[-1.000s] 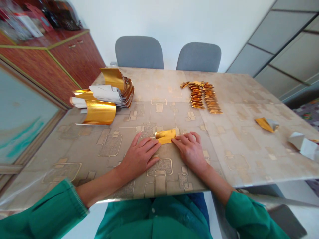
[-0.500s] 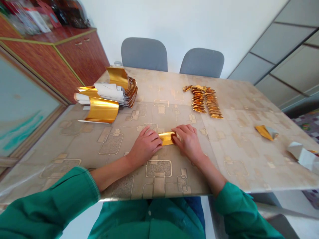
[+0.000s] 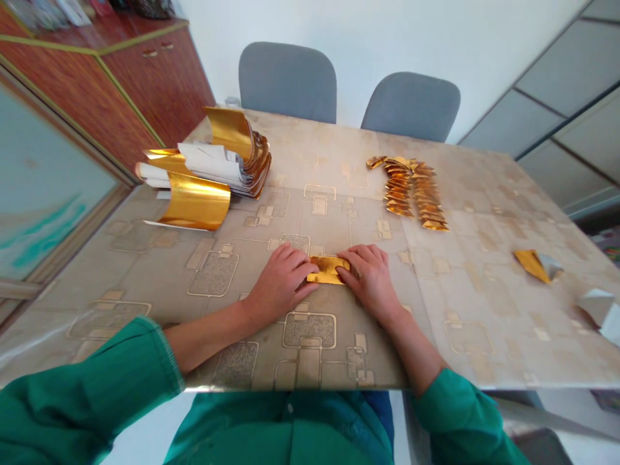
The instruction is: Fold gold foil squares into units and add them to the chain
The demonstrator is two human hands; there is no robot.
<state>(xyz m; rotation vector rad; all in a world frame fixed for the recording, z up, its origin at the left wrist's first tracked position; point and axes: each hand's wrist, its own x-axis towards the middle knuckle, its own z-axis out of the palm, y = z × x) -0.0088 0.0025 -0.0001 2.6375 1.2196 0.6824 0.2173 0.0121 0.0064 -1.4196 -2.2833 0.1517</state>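
A small folded piece of gold foil paper (image 3: 328, 269) lies flat on the table (image 3: 271, 361) in front of me. My left hand (image 3: 281, 281) presses on its left end with curled fingers. Against its right end rests my right hand (image 3: 370, 278), fingers bent and pinching the paper's edge. Both hands hold the same piece between them.
A stack of gold and white sheets (image 3: 213, 169) curls at the back left. Rows of several folded gold pieces (image 3: 411, 191) lie at the back right. A loose gold fold (image 3: 537, 265) and white paper (image 3: 598, 307) lie far right. Two grey chairs (image 3: 287, 81) stand behind the table.
Both hands have closed in on the gold piece and their fingers have curled from flat to bent. The paper now looks narrower and flatter than a second ago.
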